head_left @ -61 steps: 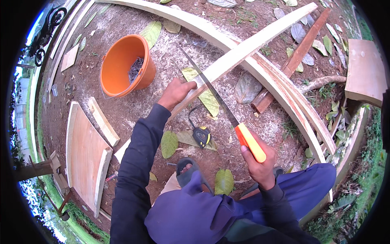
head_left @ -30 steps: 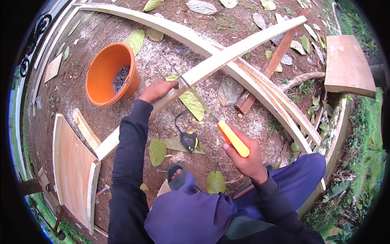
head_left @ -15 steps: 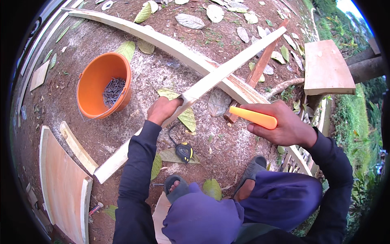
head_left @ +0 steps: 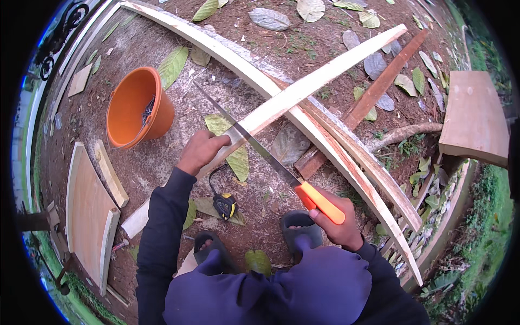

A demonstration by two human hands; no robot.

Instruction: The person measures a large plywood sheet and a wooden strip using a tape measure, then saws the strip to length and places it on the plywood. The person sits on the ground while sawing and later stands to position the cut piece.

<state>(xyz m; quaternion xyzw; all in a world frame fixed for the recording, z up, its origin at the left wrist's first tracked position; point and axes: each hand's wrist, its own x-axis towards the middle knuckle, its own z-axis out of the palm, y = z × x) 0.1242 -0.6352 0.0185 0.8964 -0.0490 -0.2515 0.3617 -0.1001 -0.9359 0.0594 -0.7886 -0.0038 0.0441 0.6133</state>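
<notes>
Left hand (head_left: 200, 153) clamped on pale plank (head_left: 319, 81) mid-frame, right hand (head_left: 346, 229) gripping saw (head_left: 266, 155), sleeve (head_left: 165, 216) hiding plank's lower stretch, orange bucket (head_left: 163, 114) upper left, nails (head_left: 148, 110) inside partly hidden

the dark-sleeved left forearm (head_left: 162, 227) rises from the lower edge, leaning right toward the wrist. the left hand (head_left: 200, 153) is back up, its thumb pointing right and its fingers partly hidden. the right forearm (head_left: 387, 279) slants up and leftward; the right hand (head_left: 342, 221) is curled in a firm grip, lower than the left. both knees (head_left: 330, 281) are bent, the feet (head_left: 295, 227) apart.
</notes>
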